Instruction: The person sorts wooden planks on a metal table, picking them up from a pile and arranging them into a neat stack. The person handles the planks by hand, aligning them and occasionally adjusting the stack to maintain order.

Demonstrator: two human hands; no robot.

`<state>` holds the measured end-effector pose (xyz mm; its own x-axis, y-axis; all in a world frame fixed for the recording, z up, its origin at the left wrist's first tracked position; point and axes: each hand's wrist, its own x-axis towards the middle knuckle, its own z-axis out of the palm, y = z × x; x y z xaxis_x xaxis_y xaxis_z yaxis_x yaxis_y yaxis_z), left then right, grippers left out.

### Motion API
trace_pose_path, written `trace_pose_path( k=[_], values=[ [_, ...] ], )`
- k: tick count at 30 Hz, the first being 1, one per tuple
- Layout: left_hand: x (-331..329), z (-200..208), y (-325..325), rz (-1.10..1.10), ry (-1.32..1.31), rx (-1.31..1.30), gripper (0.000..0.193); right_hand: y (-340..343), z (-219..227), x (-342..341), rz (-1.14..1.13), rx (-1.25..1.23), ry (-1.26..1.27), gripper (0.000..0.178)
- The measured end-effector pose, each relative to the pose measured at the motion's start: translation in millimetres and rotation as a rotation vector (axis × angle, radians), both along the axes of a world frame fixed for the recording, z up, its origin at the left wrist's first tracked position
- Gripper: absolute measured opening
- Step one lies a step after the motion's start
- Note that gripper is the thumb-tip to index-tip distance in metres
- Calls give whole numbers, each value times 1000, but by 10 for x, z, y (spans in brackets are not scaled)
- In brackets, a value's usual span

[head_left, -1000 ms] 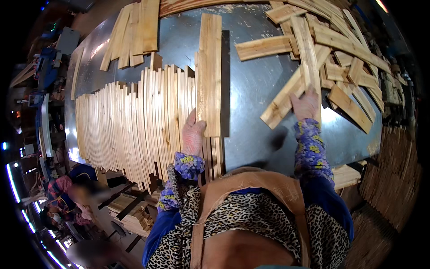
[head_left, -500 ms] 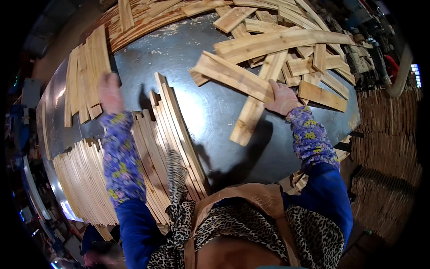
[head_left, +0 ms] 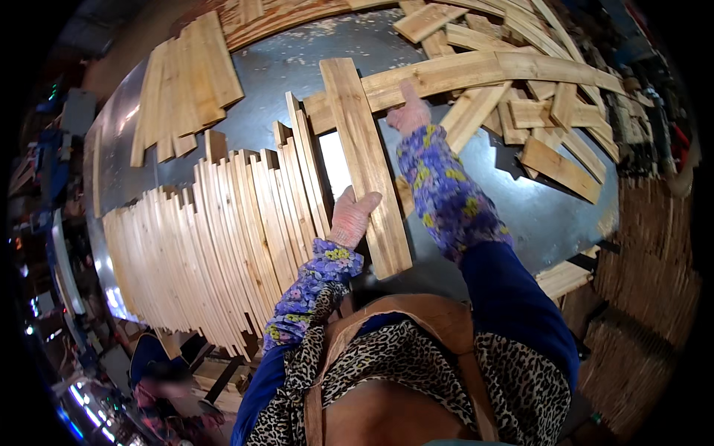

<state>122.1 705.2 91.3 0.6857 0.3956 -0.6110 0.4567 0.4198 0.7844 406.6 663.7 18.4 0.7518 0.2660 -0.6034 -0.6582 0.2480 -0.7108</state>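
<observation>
A flat wooden board [head_left: 364,171] stretches away from me across the middle of the metal table, its far end over a longer plank. My left hand [head_left: 353,217], in a pale glove, is closed on the board's left edge with the thumb on top. To the right of the board, my gloved right hand [head_left: 411,115] has its fingers apart at the near edge of the long plank [head_left: 461,70], holding nothing; whether it touches that plank I cannot tell. Just left of my left hand, a row of boards [head_left: 216,245] stands on edge, packed side by side.
Loose boards [head_left: 561,160] lie in a jumbled heap at the far right. Several flat boards [head_left: 182,89] are fanned out at the far left of the metal table [head_left: 275,67]. Stacked wood [head_left: 654,267] rises beyond the right edge. Another person [head_left: 167,386] is at the lower left.
My left hand came right from the flat boards and now grips a board. That board swung from slanting to pointing away from me. My right hand let go and moved left and away.
</observation>
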Motion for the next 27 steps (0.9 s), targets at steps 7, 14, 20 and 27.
trace_pose_path(
  k=[7,14,20,27],
  values=[
    [-437,-28,35,104,135,486,64,30,720,385,205,-269,-755,55],
    [-546,-48,-234,-83,297,722,60,-974,1931,53,889,-1018,-900,62],
    [-499,-335,-634,-52,90,600,64,-817,1034,-1561,1045,-897,-827,103],
    [-583,-554,-560,-49,-20,225,68,-920,495,-1704,798,-852,-770,94]
  ],
)
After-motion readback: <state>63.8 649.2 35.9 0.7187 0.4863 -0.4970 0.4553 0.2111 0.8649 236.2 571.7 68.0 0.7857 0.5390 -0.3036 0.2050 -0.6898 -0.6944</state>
